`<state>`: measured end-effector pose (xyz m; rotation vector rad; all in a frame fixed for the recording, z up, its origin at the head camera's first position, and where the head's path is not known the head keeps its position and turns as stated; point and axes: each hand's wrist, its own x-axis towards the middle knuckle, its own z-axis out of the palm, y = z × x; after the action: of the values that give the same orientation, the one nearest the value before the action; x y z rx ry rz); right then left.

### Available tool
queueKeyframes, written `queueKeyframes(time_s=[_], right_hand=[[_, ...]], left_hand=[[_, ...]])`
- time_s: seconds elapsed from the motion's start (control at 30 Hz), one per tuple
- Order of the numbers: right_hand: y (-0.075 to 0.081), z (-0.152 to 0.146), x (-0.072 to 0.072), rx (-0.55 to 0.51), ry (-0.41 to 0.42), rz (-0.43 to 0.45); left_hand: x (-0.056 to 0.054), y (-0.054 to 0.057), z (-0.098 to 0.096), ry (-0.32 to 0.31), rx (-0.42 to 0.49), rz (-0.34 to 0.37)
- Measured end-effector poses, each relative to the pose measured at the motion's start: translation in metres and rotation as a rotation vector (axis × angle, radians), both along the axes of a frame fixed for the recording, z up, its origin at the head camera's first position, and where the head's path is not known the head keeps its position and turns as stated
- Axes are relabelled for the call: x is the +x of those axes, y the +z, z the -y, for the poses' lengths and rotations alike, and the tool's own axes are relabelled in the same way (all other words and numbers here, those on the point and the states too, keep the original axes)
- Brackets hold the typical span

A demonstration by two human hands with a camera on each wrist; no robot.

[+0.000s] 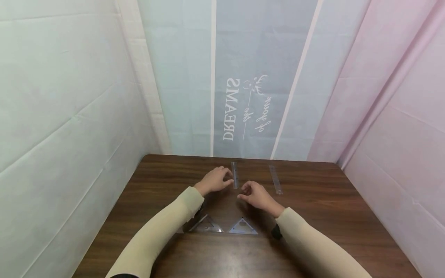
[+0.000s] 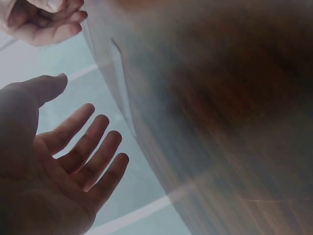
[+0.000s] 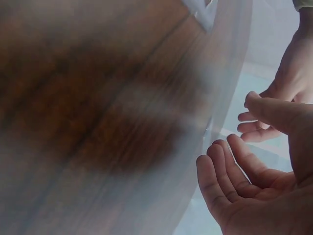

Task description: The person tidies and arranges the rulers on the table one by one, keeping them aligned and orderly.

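A clear ruler [image 1: 235, 175] lies lengthwise near the table's far edge. Just left of it is my left hand [image 1: 216, 180], fingers spread and loosely bent, thumb tip right at the ruler's edge in the head view. My right hand [image 1: 259, 197] hovers nearer to me, right of the ruler's near end, with relaxed, bent fingers. Both palms look bare in the left wrist view, where the left hand [image 2: 73, 161] has its fingers apart. A second clear ruler [image 1: 276, 179] lies farther right, slightly slanted. Closer to me, two clear set squares [image 1: 242, 229] lie side by side.
The brown wooden table [image 1: 313, 216] carries everything. Partly behind my left sleeve [image 1: 163, 220], the edge of another clear flat piece [image 1: 179, 231] shows. A printed curtain [image 1: 250, 50] hangs behind the table, with pale cloth walls at both sides.
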<state>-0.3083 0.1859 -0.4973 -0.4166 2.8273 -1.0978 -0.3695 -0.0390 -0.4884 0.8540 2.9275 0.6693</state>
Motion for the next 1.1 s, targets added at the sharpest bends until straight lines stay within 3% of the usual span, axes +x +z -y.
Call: queueKeyframes(time_s=[0.2,0.4,0.57,0.8,1.1], right_hand=[[-0.005,-0.002,-0.025,0.01,-0.005,0.017],[-0.008,-0.004,-0.043,0.009,-0.026,0.064],[-0.007,-0.004,-0.048,-0.002,-0.05,0.103],[-0.01,-0.003,-0.054,-0.029,-0.061,0.105],[-0.018,-0.002,-0.05,-0.056,-0.073,0.134]], left_hand=[[-0.023,-0.003,-0.007,0.039,0.049,0.051],[-0.04,-0.009,-0.014,0.037,0.087,0.104],[-0.052,-0.018,-0.017,0.054,0.09,0.134],[-0.067,-0.031,-0.018,0.105,0.075,0.097],[-0.08,-0.046,-0.022,0.145,0.035,0.136]])
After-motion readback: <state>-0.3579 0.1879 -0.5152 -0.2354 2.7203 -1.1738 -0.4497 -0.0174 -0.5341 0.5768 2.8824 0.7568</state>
